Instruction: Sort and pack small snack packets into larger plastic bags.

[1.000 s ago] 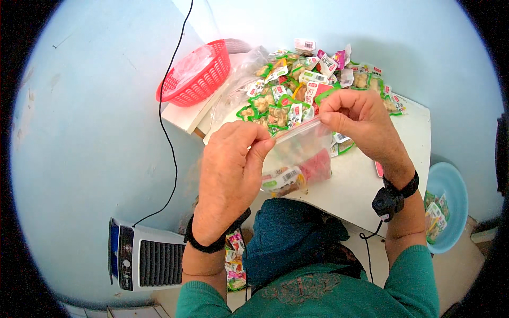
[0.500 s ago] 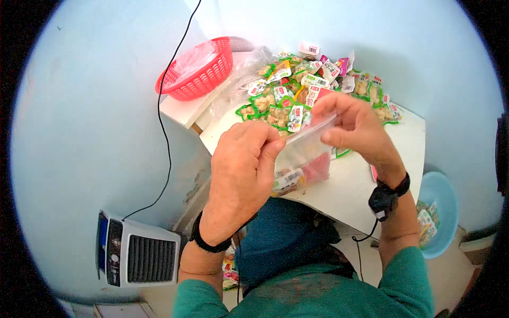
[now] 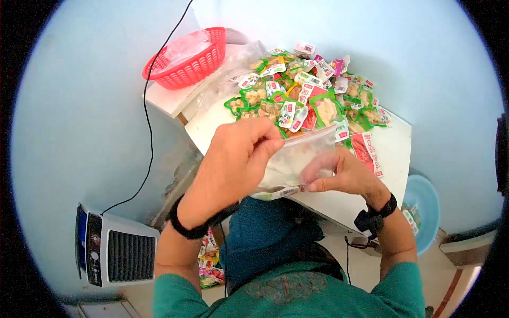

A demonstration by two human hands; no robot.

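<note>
A clear zip bag (image 3: 289, 167) hangs upright over the table's near edge, with a few small packets lying along its bottom. My left hand (image 3: 230, 164) is closed, pinching the bag's upper left corner between thumb and forefinger. At the lower right side of the bag, my right hand (image 3: 352, 177) grips it. The right fingers show faintly through the film and the thumb lies near the bottom corner. Just beyond the bag spreads a heap of small sealed food packets (image 3: 268, 108), many with green edges. A red packet (image 3: 366, 153) lies flat beside my right hand.
A red plastic basket (image 3: 199, 66) with clear film in it stands on a white surface at the back left. The white table (image 3: 395, 153) meets the wall. A blue basin (image 3: 429, 206) holds packets at right. A grey air cooler (image 3: 130, 254) and a cable stand left.
My right hand has moved from the bag's top edge down to its lower right corner. My left hand still pinches the upper left corner. The whole view has shifted slightly.
</note>
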